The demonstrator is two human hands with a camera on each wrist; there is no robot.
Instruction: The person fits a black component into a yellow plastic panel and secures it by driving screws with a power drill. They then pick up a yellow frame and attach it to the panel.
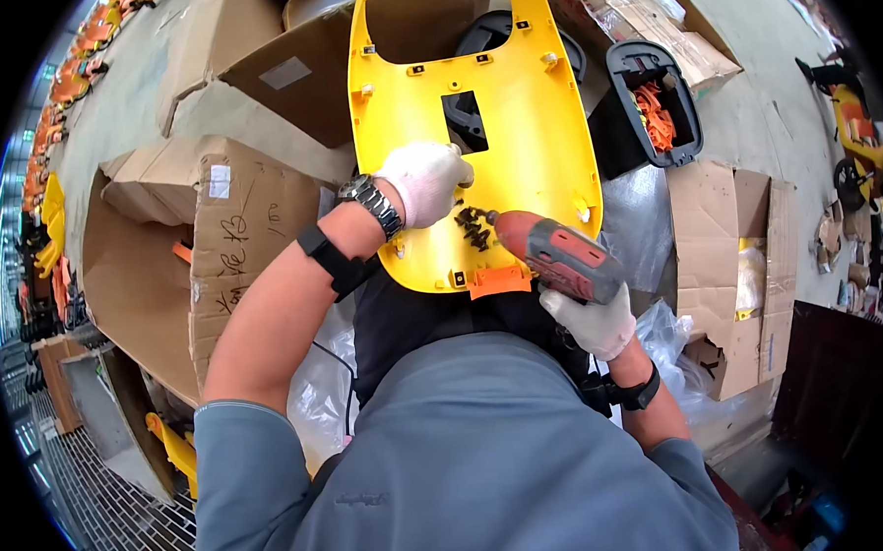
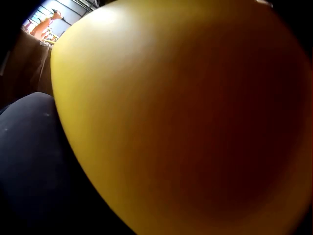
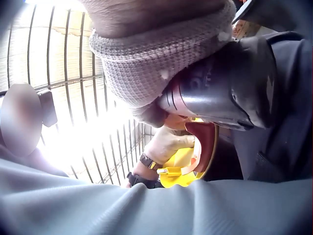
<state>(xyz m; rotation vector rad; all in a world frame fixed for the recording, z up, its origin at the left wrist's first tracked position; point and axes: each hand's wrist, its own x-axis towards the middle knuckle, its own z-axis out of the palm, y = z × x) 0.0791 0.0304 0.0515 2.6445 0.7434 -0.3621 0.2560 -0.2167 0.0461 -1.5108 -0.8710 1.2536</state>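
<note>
A yellow plastic panel [image 1: 544,143] with a rectangular cutout lies over the person's lap; its curved surface [image 2: 122,98] fills most of the left wrist view. Above it is the gloved left hand [image 1: 426,183], fingers curled with their tips close together; whether they pinch anything is hidden. Small dark screws [image 1: 476,233] lie in a pile on the panel, just below and right of that hand. The gloved right hand [image 1: 593,318] grips a red and grey power drill [image 1: 559,256], its nose beside the pile. An orange piece [image 1: 500,281] sits at the panel's near edge.
A large cardboard box [image 1: 253,254] stands at the left and another [image 1: 727,273] at the right. Behind the panel's right side, a black bin [image 1: 614,130] holds orange parts [image 1: 655,118]. Clear plastic wrapping [image 1: 666,340] lies beside the right hand.
</note>
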